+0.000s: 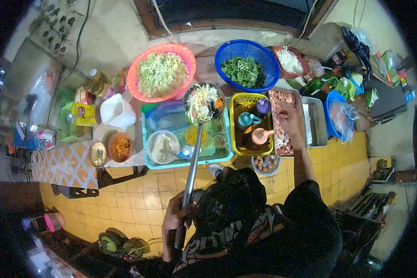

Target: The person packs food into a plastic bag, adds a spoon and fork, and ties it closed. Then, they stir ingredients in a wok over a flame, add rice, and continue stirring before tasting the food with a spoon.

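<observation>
- Nearest the camera, the left hand (173, 221) is wrapped tight around the long metal handle of a ladle pan (204, 102); the handle runs up and away from the body.
- The pan's bowl, filled with shredded vegetables and a bit of orange, hangs over the far edge of a turquoise tray (188, 163) on the surface (65, 164).
- In that tray sit a bowl of pale paste (162, 146) and a small yellow cup (193, 135).
- The right hand (289, 118) reaches out over a metal tray of pinkish meat (279, 98), fingers bent down onto the pieces; whether it pinches any I cannot tell.
- Just left of the meat, a yellow basket (240, 147) holds small coloured pots.
- Farther off stand a pink basin of shredded green strips (161, 72) and a blue basket of dark leaves (247, 66).
- Yellow floor tiles (139, 199) show below the surface.
</observation>
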### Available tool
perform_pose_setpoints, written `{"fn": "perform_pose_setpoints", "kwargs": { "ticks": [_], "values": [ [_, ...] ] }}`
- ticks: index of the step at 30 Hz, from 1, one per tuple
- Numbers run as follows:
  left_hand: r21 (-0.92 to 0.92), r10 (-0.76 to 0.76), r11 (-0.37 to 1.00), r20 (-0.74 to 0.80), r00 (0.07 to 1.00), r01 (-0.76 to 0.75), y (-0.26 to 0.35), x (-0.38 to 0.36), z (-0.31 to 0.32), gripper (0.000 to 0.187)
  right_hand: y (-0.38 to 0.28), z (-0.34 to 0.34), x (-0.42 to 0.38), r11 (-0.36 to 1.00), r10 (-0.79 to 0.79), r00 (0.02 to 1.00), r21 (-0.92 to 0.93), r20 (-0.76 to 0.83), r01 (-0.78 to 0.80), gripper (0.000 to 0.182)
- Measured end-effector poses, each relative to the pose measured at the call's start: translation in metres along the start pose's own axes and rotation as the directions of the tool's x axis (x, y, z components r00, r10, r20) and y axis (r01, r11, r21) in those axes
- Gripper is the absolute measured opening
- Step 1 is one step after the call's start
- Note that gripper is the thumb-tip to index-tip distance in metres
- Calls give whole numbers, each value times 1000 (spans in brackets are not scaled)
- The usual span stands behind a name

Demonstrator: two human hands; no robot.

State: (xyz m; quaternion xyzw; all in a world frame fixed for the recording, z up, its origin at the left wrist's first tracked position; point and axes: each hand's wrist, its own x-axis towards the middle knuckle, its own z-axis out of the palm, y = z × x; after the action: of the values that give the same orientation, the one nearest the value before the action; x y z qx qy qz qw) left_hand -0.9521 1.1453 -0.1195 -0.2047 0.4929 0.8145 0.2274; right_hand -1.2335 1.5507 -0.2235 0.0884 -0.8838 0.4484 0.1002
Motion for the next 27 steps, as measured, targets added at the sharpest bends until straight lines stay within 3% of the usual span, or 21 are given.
{"fn": "perform_pose_setpoints", "kwargs": {
  "ticks": [2,4,5,8,9,10,12,13,15,16,18,19,24,26,27],
  "values": [
    [32,-12,999,-28,1000,13,15,7,23,30,-6,16,23,961,50,962,250,267,-120,64],
    [29,-49,998,-63,997,51,16,15,34,33,24,37,35,995,-3,914,94,406,-39,72],
    [27,-53,998,-74,996,55,17,18,40,33,0,35,38,990,97,901,54,422,-132,75],
    [-9,-31,1000,-141,990,30,15,20,55,36,-20,37,51,880,-48,934,458,353,-128,71],
    [13,-48,999,-135,990,50,13,22,55,38,-36,29,60,973,-118,958,224,260,59,63],
    [36,-67,997,-129,989,73,11,21,56,39,-61,25,68,961,-118,969,270,215,57,60],
    [36,-74,996,-160,984,81,12,21,62,40,-91,13,91,930,-367,918,43,153,365,62],
    [76,-73,994,-144,987,84,12,22,63,39,-107,10,96,928,-373,915,51,155,369,62],
    [113,-68,990,-137,988,84,13,23,68,35,-133,12,105,774,-393,871,-405,296,487,66],
    [110,-63,991,-145,987,80,11,22,69,35,-140,15,107,774,-399,867,-397,298,493,66],
    [147,-40,987,-173,984,66,7,23,73,37,-150,20,112,556,-455,796,-571,399,604,60],
    [292,-35,952,-192,981,91,13,26,76,37,-147,27,114,463,-490,773,-632,402,622,53],
    [253,11,967,-107,994,17,13,28,80,38,-132,44,113,331,-501,744,-696,442,637,51],
    [228,38,974,-85,996,-17,3,30,79,38,-134,42,107,572,-307,850,-631,428,524,59],
    [195,42,981,-80,996,-26,-1,31,79,40,-121,44,106,615,-328,855,-595,403,517,73]
  ]
}}
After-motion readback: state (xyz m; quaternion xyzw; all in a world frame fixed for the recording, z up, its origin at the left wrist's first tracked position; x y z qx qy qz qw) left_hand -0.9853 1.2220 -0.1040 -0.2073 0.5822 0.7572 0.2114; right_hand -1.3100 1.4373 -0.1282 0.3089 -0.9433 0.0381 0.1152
